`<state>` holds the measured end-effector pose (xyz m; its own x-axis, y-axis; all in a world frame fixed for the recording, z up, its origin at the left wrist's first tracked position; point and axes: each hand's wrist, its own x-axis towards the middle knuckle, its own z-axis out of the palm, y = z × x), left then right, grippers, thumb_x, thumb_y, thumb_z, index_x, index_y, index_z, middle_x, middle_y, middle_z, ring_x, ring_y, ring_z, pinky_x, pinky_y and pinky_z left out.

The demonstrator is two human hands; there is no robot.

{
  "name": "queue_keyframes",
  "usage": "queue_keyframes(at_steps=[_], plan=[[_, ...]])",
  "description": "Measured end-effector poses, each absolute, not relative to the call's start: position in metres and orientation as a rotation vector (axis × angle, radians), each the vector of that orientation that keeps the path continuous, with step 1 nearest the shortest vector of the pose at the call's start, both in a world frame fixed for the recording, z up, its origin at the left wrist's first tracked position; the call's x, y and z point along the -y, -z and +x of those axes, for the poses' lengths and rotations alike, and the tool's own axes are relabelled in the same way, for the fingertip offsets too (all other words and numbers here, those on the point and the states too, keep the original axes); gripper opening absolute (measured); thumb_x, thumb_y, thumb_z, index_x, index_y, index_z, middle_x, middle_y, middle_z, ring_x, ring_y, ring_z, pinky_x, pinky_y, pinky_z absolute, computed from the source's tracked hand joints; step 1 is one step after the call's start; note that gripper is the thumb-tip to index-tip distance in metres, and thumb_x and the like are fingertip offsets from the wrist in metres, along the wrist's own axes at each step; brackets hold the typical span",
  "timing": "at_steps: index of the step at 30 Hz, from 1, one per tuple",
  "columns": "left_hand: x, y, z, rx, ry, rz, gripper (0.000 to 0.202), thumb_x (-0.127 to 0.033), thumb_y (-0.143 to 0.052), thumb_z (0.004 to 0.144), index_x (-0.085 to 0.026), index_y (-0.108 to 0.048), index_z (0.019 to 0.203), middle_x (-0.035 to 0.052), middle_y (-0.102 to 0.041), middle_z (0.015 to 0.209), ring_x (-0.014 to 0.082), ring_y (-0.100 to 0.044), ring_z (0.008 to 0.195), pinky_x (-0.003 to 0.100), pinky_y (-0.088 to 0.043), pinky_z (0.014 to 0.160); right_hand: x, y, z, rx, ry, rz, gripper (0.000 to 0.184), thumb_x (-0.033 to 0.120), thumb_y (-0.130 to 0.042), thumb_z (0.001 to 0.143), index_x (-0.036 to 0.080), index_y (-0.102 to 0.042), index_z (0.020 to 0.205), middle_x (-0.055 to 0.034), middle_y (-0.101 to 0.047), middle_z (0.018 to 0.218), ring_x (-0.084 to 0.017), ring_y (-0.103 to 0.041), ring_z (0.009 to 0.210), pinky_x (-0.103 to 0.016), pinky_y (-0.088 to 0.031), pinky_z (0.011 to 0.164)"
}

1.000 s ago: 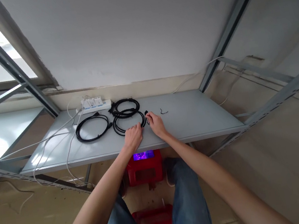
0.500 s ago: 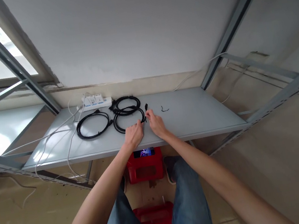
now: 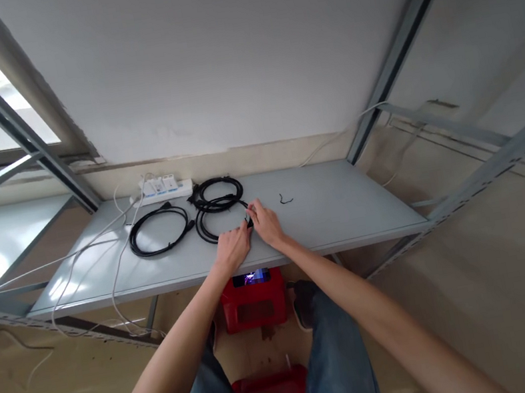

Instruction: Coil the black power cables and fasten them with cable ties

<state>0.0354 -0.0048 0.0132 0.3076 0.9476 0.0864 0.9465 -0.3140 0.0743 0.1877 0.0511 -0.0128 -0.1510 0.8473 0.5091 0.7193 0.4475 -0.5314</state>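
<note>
On the shelf (image 3: 346,209), seen from the near coil (image 3: 199,228), the far coil (image 3: 219,179) lies at twelve o'clock, left coil (image 3: 150,252) nine, strip (image 3: 183,188) ten, tie (image 3: 286,202) three.

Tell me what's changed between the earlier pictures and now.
The right hand has moved left, closer to the left hand at the front black coil. The black plug that stuck out past the right hand is no longer visible; whether it was let go is unclear. The left hand, the left coil, the back coil, the thin black strip and the power strip stayed put.
</note>
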Motion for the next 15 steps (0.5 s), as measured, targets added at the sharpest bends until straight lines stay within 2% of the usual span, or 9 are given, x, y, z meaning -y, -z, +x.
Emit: queue_keyframes(at_steps=[4, 10, 15], plan=[[0.0034, -0.0126, 0.0346, -1.831, -0.165, 2.525, 0.047, -0.033, -0.023, 0.115, -0.013, -0.058, 0.14, 0.021, -0.08, 0.111, 0.0313, -0.079, 0.103, 0.038, -0.053, 0.089, -0.0531, 0.0146, 0.1811, 2.029, -0.221, -1.294, 0.022, 0.038, -0.043, 0.114, 0.026, -0.062, 0.115, -0.0027, -0.073, 0.08, -0.023, -0.068, 0.067, -0.029, -0.041, 0.064], [0.0028, -0.0126, 0.0334, -1.813, -0.196, 2.52, 0.048, -0.036, -0.023, 0.115, -0.013, -0.06, 0.137, 0.0204, -0.08, 0.112, 0.0327, -0.078, 0.103, 0.039, -0.053, 0.088, -0.0549, 0.0173, 0.1818, 2.017, -0.203, -1.281, 0.023, 0.039, -0.044, 0.114, 0.026, -0.064, 0.116, -0.0033, -0.075, 0.083, -0.023, -0.068, 0.067, -0.029, -0.04, 0.065], [0.0029, -0.014, 0.0275, -1.775, -0.306, 2.483, 0.04, -0.04, -0.033, 0.115, -0.02, -0.064, 0.128, 0.014, -0.082, 0.111, 0.0299, -0.078, 0.102, 0.036, -0.051, 0.085, -0.0531, 0.015, 0.1818, 2.029, -0.196, -1.301, 0.02, 0.038, -0.049, 0.113, 0.027, -0.066, 0.114, -0.0024, -0.074, 0.081, -0.023, -0.067, 0.069, -0.028, -0.038, 0.064]])
